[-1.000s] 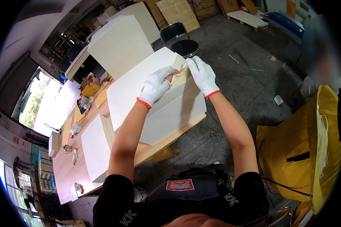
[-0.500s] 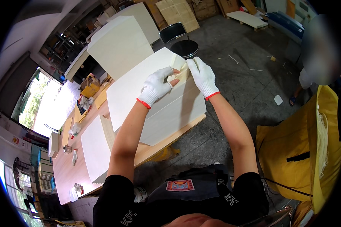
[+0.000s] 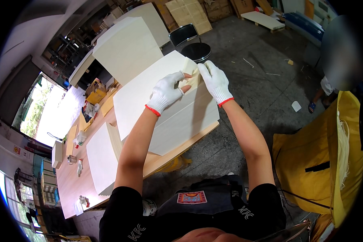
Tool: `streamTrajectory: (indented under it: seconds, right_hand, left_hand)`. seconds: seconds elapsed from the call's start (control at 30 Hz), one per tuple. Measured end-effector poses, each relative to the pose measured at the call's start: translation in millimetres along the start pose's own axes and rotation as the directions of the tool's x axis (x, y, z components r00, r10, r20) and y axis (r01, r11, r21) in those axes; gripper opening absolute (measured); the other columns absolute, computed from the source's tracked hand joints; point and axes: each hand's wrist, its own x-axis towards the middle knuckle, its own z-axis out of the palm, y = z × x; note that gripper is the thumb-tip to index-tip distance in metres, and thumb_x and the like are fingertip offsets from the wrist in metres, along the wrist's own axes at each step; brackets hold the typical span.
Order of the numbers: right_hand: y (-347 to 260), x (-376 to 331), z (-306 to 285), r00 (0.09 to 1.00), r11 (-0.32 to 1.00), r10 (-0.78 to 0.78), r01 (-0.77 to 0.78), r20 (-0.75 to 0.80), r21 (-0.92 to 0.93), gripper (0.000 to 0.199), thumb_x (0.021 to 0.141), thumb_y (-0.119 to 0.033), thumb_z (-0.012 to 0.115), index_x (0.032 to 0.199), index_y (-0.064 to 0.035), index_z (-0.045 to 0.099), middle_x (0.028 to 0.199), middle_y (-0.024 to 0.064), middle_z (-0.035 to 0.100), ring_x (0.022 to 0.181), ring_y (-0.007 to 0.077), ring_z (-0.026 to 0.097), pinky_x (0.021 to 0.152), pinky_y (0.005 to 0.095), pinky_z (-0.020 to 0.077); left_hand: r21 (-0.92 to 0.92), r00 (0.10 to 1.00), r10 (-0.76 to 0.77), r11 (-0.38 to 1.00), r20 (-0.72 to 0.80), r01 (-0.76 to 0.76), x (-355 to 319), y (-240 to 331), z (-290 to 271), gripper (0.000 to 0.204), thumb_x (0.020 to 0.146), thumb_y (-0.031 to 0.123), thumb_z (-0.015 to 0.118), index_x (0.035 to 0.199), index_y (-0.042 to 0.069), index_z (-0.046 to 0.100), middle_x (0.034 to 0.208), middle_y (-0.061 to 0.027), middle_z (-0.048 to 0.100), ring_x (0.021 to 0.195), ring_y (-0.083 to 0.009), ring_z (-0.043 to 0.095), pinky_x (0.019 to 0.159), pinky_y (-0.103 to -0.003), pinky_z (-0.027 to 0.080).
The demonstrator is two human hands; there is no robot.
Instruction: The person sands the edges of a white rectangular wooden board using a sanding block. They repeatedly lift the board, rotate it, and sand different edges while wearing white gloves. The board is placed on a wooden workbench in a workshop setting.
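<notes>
A big stack of white paper sheets (image 3: 169, 121) lies on the wooden table, its far right corner folded up into a cream-coloured curl (image 3: 194, 78). My left hand (image 3: 167, 90), in a white knitted glove with thumb and forefinger tips bare, rests on the stack beside this curl. Those two fingertips are spread apart against the paper. At the corner's outer edge my right hand (image 3: 216, 80), gloved in white with a red cuff, pinches the sheets between thumb and fingers. Its fingertips are partly hidden by the paper.
Left of the stack, a smaller paper pile (image 3: 102, 155) lies on the table (image 3: 70, 189). Beyond stand a tall paper stack (image 3: 127, 50) and a black chair (image 3: 195, 50). A yellow fabric bag (image 3: 306, 165) stands at right; behind it, a blurred person (image 3: 328, 82) is on the floor area.
My hands stay at the folded corner with hardly any movement. At the right edge, the other person's legs have shifted slightly.
</notes>
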Motion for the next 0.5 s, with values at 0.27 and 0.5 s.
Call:
streamTrajectory:
  seconds: [0.27, 0.5]
  right_hand:
    - [-6, -2, -4, 1.000, 1.000, 0.005, -0.005, 0.017, 0.012, 0.049, 0.100, -0.053, 0.046, 0.098, -0.0078, 0.063, 0.088, 0.0204, 0.070, 0.087, 0.0425, 0.067, 0.077, 0.0506, 0.0491]
    - [-3, -2, -3, 1.000, 1.000, 0.022, -0.022, 0.000, 0.017, 0.047, 0.100, -0.052, 0.047, 0.099, -0.0073, 0.063, 0.088, 0.0199, 0.070, 0.087, 0.0422, 0.067, 0.077, 0.0508, 0.0488]
  left_hand:
    - [-0.013, 0.982, 0.147, 0.989, -0.121, -0.150, 6, -23, 10, 0.029, 0.093, 0.020, 0.067, 0.121, 0.013, 0.069, 0.101, -0.0134, 0.070, 0.084, -0.0225, 0.067, 0.078, -0.036, 0.053]
    - [0.036, 0.998, 0.043, 0.999, -0.047, -0.041, 0, -1, 3, 0.034, 0.088, 0.028, 0.074, 0.121, 0.017, 0.070, 0.102, -0.0136, 0.070, 0.094, -0.0282, 0.067, 0.086, -0.038, 0.052]
